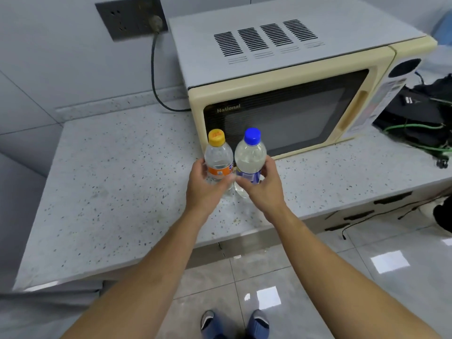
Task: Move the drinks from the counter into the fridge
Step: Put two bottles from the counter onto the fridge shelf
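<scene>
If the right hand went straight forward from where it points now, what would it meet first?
Past the blue-capped bottle that the right hand already grips, probably the microwave door just behind, though depth is unclear.

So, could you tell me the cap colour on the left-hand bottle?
Orange, on the bottle in the left hand; head view.

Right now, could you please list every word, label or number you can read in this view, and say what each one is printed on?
"National": on the door of the microwave, upper left of the window.
Orange label on the orange-capped bottle: print too blurred to read.
Blue label on the blue-capped bottle: print too small to read.
Microwave control panel: markings too blurred to read.
Nothing else legible.
</scene>
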Demonstrator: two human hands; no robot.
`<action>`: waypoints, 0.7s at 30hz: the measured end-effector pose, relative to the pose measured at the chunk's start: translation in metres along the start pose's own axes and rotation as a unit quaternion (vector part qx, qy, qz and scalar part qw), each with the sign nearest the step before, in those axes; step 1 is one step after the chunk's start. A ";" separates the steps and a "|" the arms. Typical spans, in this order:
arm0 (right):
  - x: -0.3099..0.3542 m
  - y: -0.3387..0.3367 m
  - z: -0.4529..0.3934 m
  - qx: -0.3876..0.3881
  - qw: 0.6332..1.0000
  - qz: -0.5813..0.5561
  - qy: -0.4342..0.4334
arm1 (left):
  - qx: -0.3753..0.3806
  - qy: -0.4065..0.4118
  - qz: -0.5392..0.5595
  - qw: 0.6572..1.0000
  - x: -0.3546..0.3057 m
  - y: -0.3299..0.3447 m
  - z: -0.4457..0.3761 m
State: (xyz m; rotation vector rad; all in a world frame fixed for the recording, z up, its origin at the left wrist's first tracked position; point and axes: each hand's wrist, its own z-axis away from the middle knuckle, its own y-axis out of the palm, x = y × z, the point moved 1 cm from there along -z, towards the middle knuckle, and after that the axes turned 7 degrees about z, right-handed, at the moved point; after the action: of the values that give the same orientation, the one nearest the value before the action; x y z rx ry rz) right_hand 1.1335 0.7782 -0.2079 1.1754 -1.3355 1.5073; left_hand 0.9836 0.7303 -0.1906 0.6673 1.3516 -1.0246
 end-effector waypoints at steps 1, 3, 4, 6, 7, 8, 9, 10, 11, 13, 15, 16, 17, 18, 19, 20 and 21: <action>0.001 0.002 -0.002 0.003 1.000 0.001 -0.002 | 0.002 0.004 0.008 1.000 -0.002 0.002 -0.002; 0.002 0.005 -0.005 0.003 1.000 -0.001 0.000 | 0.005 0.004 0.023 1.000 -0.003 0.004 -0.006; 0.002 0.005 -0.006 0.002 1.000 -0.003 0.002 | 0.009 0.003 0.028 1.000 -0.003 0.005 -0.007; 0.001 0.005 -0.005 -0.005 1.000 -0.002 0.005 | 0.017 0.004 0.041 0.999 0.000 0.003 -0.007; -0.001 0.004 -0.003 -0.011 1.000 0.000 0.005 | 0.020 0.004 0.049 0.999 0.003 0.001 -0.005; -0.004 0.003 -0.001 -0.019 1.000 0.002 0.006 | 0.022 0.004 0.057 0.998 0.007 -0.001 -0.003; -0.006 0.002 0.003 -0.025 1.000 0.006 0.010 | 0.022 0.005 0.064 0.998 0.012 -0.005 0.001; -0.009 0.001 0.009 -0.030 0.999 0.011 0.014 | 0.020 0.006 0.073 0.997 0.017 -0.008 0.005; -0.012 0.000 0.015 -0.035 0.999 0.019 0.014 | 0.015 0.008 0.085 0.996 0.021 -0.012 0.010; -0.018 -0.002 0.029 -0.045 0.998 0.035 0.006 | -0.006 0.016 0.112 0.994 0.030 -0.020 0.020; -0.021 -0.004 0.045 -0.052 0.998 0.035 0.005 | -0.025 0.015 0.145 0.989 0.038 -0.028 0.031; -0.022 -0.003 0.053 -0.052 0.998 0.028 0.008 | -0.035 0.008 0.161 0.986 0.041 -0.034 0.036; -0.022 -0.003 0.061 -0.049 0.998 0.021 0.012 | -0.044 -0.002 0.176 0.983 0.045 -0.041 0.041; -0.020 -0.003 0.068 -0.046 0.999 0.016 0.016 | -0.049 -0.014 0.187 0.981 0.047 -0.048 0.047; -0.018 -0.003 0.073 -0.041 0.999 0.009 0.019 | -0.051 -0.025 0.197 0.979 0.049 -0.054 0.054; -0.016 -0.003 0.078 -0.034 0.999 -0.006 0.021 | -0.054 -0.035 0.203 0.977 0.051 -0.061 0.062; -0.015 -0.004 0.083 -0.024 0.999 -0.026 0.022 | -0.061 -0.040 0.207 0.976 0.054 -0.068 0.072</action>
State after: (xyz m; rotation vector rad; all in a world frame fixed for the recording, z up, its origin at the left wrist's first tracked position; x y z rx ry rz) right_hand 1.1522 0.6968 -0.2205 1.1319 -1.2945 1.4491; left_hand 0.9523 0.6268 -0.2211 0.7661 1.1333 -0.6217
